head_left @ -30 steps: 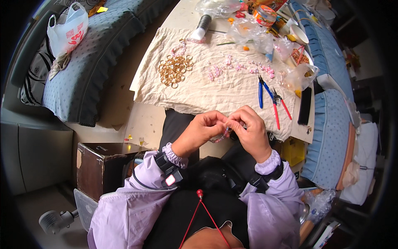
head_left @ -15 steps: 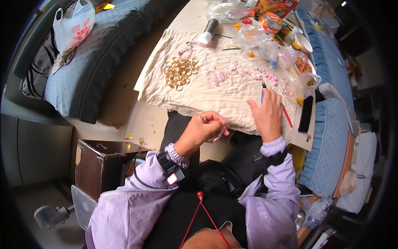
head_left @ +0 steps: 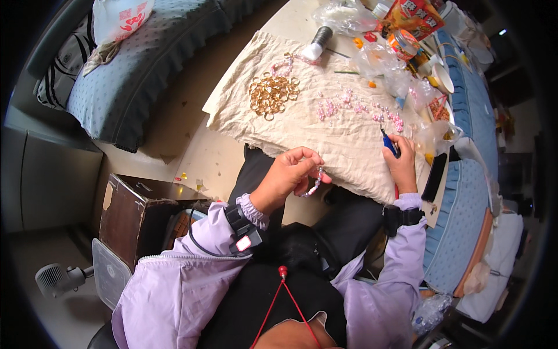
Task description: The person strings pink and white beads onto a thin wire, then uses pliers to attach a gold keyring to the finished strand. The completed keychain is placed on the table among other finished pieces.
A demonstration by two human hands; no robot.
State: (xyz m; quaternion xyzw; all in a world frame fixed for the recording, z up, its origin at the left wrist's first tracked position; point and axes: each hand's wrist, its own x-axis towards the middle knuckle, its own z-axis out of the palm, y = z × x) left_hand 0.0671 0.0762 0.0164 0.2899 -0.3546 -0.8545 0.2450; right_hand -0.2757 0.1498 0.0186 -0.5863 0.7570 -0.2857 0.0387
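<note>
My left hand (head_left: 289, 177) is closed in a pinch at the table's near edge. From its fingertips hangs a string of small pink and silvery beads (head_left: 315, 187), curved like a bracelet. Over the right side of the cloth, my right hand (head_left: 403, 164) grips small blue-handled pliers (head_left: 389, 143), whose dark tip points away from me toward the loose beads. Pink and white beads (head_left: 347, 104) are scattered in small groups on the cream cloth (head_left: 232, 113). To their left is a pile of gold-coloured rings (head_left: 272, 96), with a pink bead strand (head_left: 283, 67) just beyond it.
A spool of dark cord with a white end (head_left: 317, 46) lies at the cloth's far edge. Clear plastic bags (head_left: 372, 61), an orange-labelled jar (head_left: 403, 43) and a white bowl (head_left: 443, 77) crowd the far right. A black bar-shaped object (head_left: 435, 177) lies at the right edge.
My right hand has closed around the pliers and lifted them off the cloth. My left hand still pinches the bead string, which now shows more fully. The whole view has shifted slightly.
</note>
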